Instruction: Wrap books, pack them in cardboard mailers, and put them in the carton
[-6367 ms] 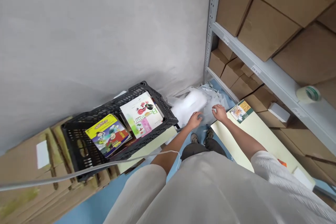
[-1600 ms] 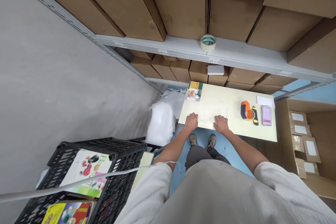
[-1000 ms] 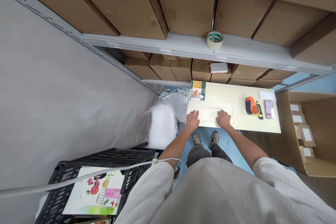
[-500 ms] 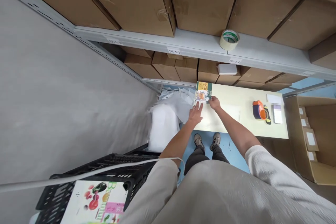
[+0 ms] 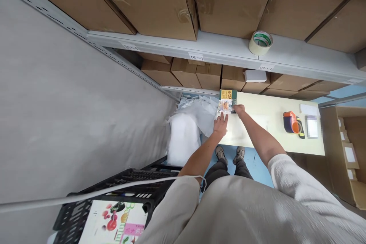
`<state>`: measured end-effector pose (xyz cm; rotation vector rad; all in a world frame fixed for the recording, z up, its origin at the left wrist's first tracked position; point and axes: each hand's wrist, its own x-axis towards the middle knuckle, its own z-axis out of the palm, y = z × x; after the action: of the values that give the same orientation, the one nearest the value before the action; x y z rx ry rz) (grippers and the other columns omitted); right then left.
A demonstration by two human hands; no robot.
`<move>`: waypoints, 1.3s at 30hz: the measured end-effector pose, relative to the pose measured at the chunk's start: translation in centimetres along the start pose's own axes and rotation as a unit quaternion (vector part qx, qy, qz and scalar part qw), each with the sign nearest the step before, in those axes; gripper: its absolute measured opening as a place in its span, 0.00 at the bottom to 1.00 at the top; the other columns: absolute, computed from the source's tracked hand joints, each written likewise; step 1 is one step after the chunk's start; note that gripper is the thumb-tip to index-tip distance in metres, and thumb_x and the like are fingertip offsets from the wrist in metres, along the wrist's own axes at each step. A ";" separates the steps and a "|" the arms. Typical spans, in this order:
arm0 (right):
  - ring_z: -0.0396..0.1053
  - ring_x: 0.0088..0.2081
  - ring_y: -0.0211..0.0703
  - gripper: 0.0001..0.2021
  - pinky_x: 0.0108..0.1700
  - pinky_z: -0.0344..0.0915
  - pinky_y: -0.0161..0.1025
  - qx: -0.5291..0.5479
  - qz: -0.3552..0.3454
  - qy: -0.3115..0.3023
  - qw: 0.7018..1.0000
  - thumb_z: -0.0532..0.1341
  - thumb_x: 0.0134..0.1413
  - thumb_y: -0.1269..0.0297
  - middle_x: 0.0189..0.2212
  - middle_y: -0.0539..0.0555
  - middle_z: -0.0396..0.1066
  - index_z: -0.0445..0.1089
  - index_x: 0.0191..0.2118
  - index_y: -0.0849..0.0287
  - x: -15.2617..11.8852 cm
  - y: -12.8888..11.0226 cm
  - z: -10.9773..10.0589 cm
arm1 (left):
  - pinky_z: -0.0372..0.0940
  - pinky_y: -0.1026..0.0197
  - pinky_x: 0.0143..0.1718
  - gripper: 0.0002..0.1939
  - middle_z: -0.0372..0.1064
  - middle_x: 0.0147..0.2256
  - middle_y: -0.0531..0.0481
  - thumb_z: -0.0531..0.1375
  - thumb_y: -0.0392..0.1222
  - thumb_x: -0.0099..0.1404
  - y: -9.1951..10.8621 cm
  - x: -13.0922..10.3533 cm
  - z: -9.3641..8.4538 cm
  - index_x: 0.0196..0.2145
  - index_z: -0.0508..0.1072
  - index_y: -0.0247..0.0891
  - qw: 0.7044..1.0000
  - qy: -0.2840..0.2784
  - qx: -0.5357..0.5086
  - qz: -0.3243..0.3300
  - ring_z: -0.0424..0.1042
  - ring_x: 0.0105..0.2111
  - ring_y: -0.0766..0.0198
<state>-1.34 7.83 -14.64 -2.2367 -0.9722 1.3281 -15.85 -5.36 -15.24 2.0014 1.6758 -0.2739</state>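
Observation:
A book (image 5: 227,100) with a yellow, green and white cover lies at the left end of the cream table (image 5: 257,137), near its back edge. My left hand (image 5: 220,124) is at the book's front edge, fingers spread and pointing at it, with the fingertips at the cover. At the book's right front corner, my right hand (image 5: 239,109) has its fingers closed on the edge. The underside of the book and the tips of my right fingers are hidden.
An orange and purple tape dispenser (image 5: 291,122) and a white label stack (image 5: 312,126) lie right on the table. A tape roll (image 5: 260,43) sits on the shelf above. White wrap (image 5: 184,137) stands left, a black crate (image 5: 71,213) lower left, an open carton (image 5: 331,148) right.
The view has shifted, so the table, shelf and crate appear farther right. Both hands remain at the book, which has hardly moved on the table.

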 end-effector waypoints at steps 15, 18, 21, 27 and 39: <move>0.73 0.47 0.51 0.11 0.58 0.66 0.51 -0.083 -0.350 0.077 0.930 0.60 0.65 0.58 0.46 0.54 0.80 0.71 0.50 0.51 -5.1 -2.1 -4.8 | 0.60 0.42 0.68 0.57 0.26 0.81 0.36 0.70 0.50 0.66 0.1 -1.4 -1.3 0.81 0.42 0.44 1.000 0.002 0.015 -0.015 0.55 0.73 0.34; 0.73 0.46 0.51 0.13 0.55 0.69 0.49 -0.010 -0.351 0.052 0.935 0.61 0.64 0.53 0.44 0.55 0.80 0.70 0.49 0.52 -6.3 -0.6 -7.1 | 0.59 0.42 0.69 0.49 0.40 0.79 0.33 0.67 0.47 0.68 0.4 -2.2 -1.2 0.79 0.48 0.42 1.000 0.017 0.006 -0.018 0.53 0.74 0.36; 0.74 0.38 0.47 0.15 0.45 0.72 0.44 0.100 -0.257 -0.016 0.961 0.65 0.58 0.50 0.37 0.53 0.79 0.70 0.45 0.53 -7.4 3.5 -9.3 | 0.56 0.43 0.71 0.41 0.53 0.75 0.31 0.64 0.43 0.71 0.5 -3.1 -0.9 0.76 0.56 0.39 0.999 0.036 0.000 -0.012 0.51 0.75 0.39; 0.71 0.29 0.42 0.15 0.34 0.69 0.38 0.158 -0.055 -0.006 0.986 0.73 0.45 0.57 0.24 0.47 0.71 0.71 0.37 0.55 -8.9 13.3 -12.8 | 0.44 0.36 0.76 0.38 0.53 0.75 0.32 0.60 0.40 0.72 0.8 -3.6 -0.5 0.76 0.57 0.39 0.999 0.037 0.001 -0.021 0.48 0.77 0.40; 0.78 0.38 0.47 0.07 0.44 0.72 0.38 -0.060 -0.057 0.027 0.996 0.66 0.53 0.66 0.30 0.51 0.78 0.78 0.39 0.55 -8.7 18.3 -13.4 | 0.59 0.44 0.70 0.39 0.43 0.79 0.36 0.56 0.46 0.74 9.0 -4.5 1.6 0.78 0.52 0.39 0.995 0.017 -0.083 0.047 0.57 0.73 0.40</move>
<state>14.42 -10.62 -13.81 -2.2548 -1.1687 1.1824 -7.94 -10.97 -12.30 1.9635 1.5654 -0.0645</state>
